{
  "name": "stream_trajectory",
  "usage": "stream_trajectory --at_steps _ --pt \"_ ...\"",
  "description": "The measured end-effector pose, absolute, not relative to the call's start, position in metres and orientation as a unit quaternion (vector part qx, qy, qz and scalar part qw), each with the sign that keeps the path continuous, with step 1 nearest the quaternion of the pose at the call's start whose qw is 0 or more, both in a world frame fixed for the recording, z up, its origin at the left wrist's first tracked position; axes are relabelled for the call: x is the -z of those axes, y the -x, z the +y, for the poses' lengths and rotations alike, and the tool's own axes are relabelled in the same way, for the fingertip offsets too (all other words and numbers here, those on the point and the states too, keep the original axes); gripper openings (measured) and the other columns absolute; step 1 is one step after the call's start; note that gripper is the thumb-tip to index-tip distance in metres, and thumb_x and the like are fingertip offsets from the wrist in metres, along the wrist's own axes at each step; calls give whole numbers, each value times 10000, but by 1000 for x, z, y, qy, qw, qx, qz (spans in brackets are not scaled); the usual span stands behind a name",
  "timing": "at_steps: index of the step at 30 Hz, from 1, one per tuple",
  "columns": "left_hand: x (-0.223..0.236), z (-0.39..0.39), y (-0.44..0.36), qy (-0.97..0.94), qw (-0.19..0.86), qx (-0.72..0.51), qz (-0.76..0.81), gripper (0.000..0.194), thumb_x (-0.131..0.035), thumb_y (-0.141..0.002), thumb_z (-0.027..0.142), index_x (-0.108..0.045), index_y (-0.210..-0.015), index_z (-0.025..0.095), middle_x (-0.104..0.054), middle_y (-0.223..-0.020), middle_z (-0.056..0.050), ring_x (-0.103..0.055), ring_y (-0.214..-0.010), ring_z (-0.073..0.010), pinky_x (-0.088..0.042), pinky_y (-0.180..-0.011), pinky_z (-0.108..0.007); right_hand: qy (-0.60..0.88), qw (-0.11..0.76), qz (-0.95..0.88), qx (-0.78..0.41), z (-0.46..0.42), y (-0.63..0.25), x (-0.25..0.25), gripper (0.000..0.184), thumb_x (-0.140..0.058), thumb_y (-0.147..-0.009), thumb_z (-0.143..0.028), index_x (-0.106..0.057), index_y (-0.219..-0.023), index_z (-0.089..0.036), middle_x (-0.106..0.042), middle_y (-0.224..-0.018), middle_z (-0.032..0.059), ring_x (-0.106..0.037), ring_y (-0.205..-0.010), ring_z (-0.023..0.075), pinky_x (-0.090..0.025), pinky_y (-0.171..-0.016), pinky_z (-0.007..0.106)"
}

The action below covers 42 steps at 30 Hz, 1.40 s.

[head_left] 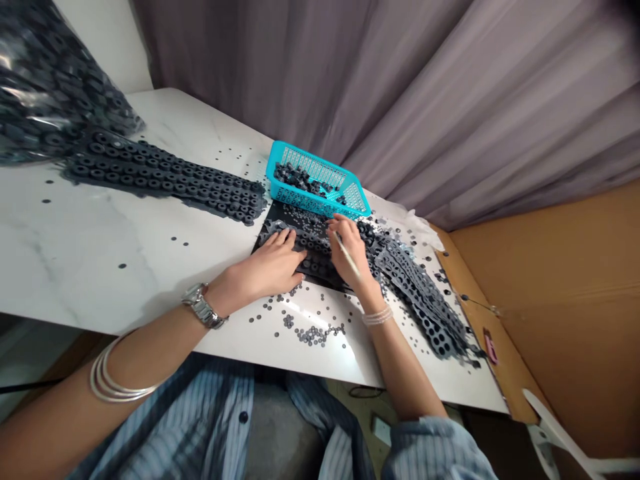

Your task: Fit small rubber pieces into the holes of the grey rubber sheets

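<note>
My left hand point(275, 263) lies with spread fingers on a black rubber sheet of moulded rings point(316, 259), pressing on its left part. In my right hand point(354, 263) is a thin, pale stick point(346, 252), gripped like a pen; its lower tip is hidden behind the fingers, over the sheet's right part. Beneath the sheet is a black mat point(285, 212) strewn with small dark discs. Just behind stands a turquoise basket point(300, 198) with loose black rubber pieces point(295, 177) in it.
Stacked ring sheets point(170, 175) lie at left, beside a clear bag of black rings point(55, 87). Punched-out sheets point(425, 293) are heaped at right. Small discs point(315, 335) litter the table's front. A cardboard panel point(550, 287) and a grey curtain point(310, 73) border the table.
</note>
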<state>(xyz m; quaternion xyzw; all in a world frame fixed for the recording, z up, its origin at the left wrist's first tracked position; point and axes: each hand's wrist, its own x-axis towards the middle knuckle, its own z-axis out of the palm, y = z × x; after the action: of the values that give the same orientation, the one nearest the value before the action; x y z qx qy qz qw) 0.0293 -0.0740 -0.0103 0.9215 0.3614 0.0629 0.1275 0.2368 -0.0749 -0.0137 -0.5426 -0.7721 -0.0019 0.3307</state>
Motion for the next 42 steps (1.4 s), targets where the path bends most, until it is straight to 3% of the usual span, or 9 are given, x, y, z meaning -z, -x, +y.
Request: stream_trajectory --at_steps 6,10,13,19,25,34,42 --pt "7 -79 -29 -917 130 -64 371 544 -485 -910 346 -471 -1416 146 -206 -1593 -177 -146 -1469 -372 -185 -1166 -476 598 359 -716 45 -72 -273 17 134 -497 -927 -324 -605 -892 -253 -670 -1038 88 -505 -1237 298 -394 -1039 542" --pt "7 -80 -29 -905 138 -63 397 573 -524 -899 364 -453 -1434 173 -187 -1598 -183 -125 -1457 -431 -203 -1153 -506 623 360 -693 35 -73 -269 13 187 -476 -944 -361 -608 -884 -244 -699 -925 71 -639 -935 263 -475 -886 462" --pt "7 -81 -30 -902 140 -65 403 556 -531 -899 382 -474 -1420 197 -185 -1602 -170 -125 -1449 -453 -213 -1142 -528 612 359 -705 -14 -73 -249 7 209 -456 -963 -383 -609 -936 -244 -714 -821 31 -659 -764 215 -489 -830 409" --pt "8 -81 -30 -905 130 -62 401 551 -541 -899 380 -473 -1408 181 -186 -1598 -182 -132 -1454 -439 -224 -1138 -525 521 300 -797 -62 -71 -220 14 162 -516 -945 -367 -643 -974 -269 -694 -1145 48 -593 -1149 233 -447 -985 420" --pt "8 -83 -31 -907 119 -60 399 573 -548 -899 371 -451 -1414 139 -219 -1581 -214 -155 -1450 -435 -232 -1142 -513 496 282 -816 -92 -69 -217 22 178 -494 -960 -353 -637 -1013 -262 -673 -1221 47 -538 -1254 223 -421 -1034 431" --pt "-4 -86 -31 -909 119 -29 397 586 -535 -916 356 -422 -1436 112 -254 -1558 -246 -132 -1454 -428 -251 -1132 -536 477 250 -842 -35 -64 -214 25 174 -454 -976 -313 -607 -1020 -241 -668 -1169 91 -540 -1229 247 -433 -997 441" --pt "-2 -85 -30 -917 109 -43 382 543 -517 -920 349 -473 -1405 108 -292 -1545 -239 -170 -1448 -430 -266 -1118 -534 490 273 -827 -28 -48 -219 23 182 -383 -986 -298 -545 -963 -219 -596 -1083 105 -566 -1055 235 -491 -884 377"
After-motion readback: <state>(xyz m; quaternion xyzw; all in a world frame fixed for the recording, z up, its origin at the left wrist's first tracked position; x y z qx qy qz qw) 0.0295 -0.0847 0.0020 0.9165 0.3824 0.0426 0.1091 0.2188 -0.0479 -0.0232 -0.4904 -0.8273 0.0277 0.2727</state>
